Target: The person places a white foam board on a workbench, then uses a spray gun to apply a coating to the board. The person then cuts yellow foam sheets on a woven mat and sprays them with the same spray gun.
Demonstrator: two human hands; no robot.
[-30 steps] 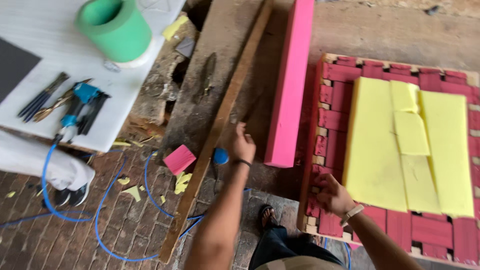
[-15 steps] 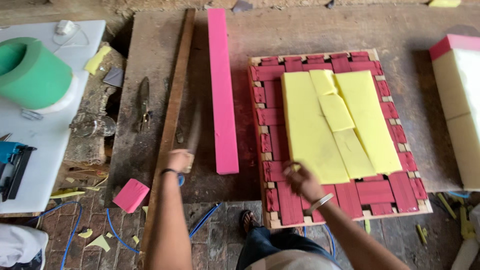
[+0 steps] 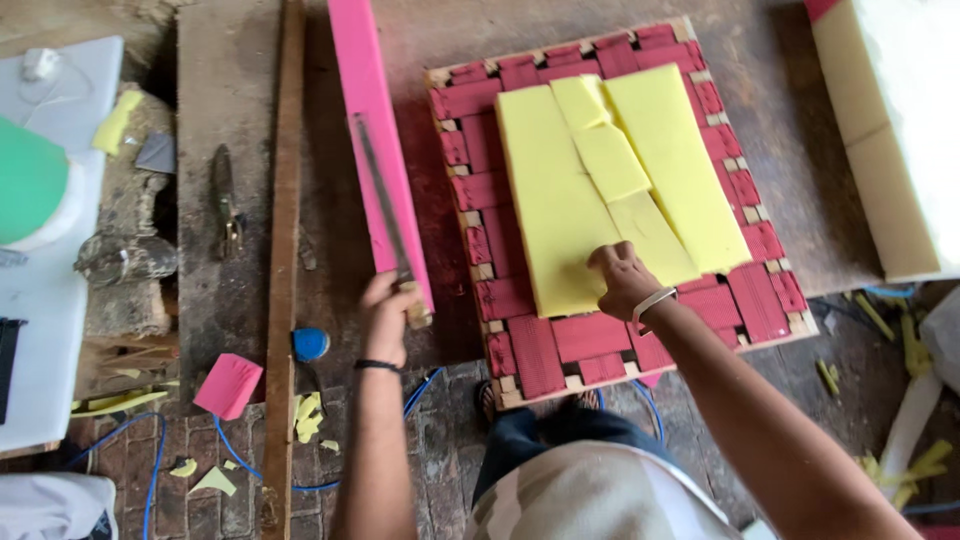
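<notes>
My left hand (image 3: 388, 312) grips the wooden handle of a long thin knife (image 3: 382, 200). Its blade lies along a long pink foam strip (image 3: 378, 130) on the wooden workbench (image 3: 230, 90). My right hand (image 3: 622, 280) rests with curled fingers on the near edge of the yellow foam pieces (image 3: 600, 180). These lie on a wooden seat frame with red webbing (image 3: 740, 290), just right of the pink strip.
A long wooden slat (image 3: 285, 230) lies left of the pink strip, with shears (image 3: 224, 200) beyond it. A green roll (image 3: 30, 185) sits on a white table at left. A pink foam block (image 3: 228, 385), yellow scraps and a blue hose lie on the brick floor. Thick cream foam (image 3: 900, 130) is at right.
My left hand has lifted the knife off the bench and laid its blade along the pink strip. My right hand moved from the frame's edge onto the yellow foam.
</notes>
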